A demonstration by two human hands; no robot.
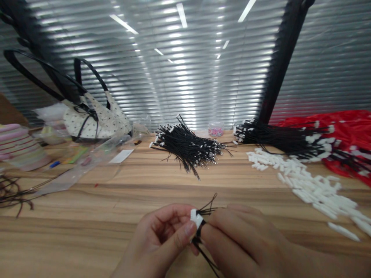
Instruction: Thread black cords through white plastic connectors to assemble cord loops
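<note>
On the wooden surface (87, 216), a spotted bag (108, 116) is set at the back left and a heap of black cords (188, 144) is laid centrally. Nearer, black strings (197, 239) are clamped in the right hand (246, 235), and beside its fingertips a small white piece (198, 221) is pinched in the left hand (153, 243).

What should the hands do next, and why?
Maybe the right hand should gently pull the black cords snug while the left hand steadies the white piece. The left thumb and fingers pinch that piece, the right fingers are right beside it at the cords, and a loose loop sticks up above.
</note>
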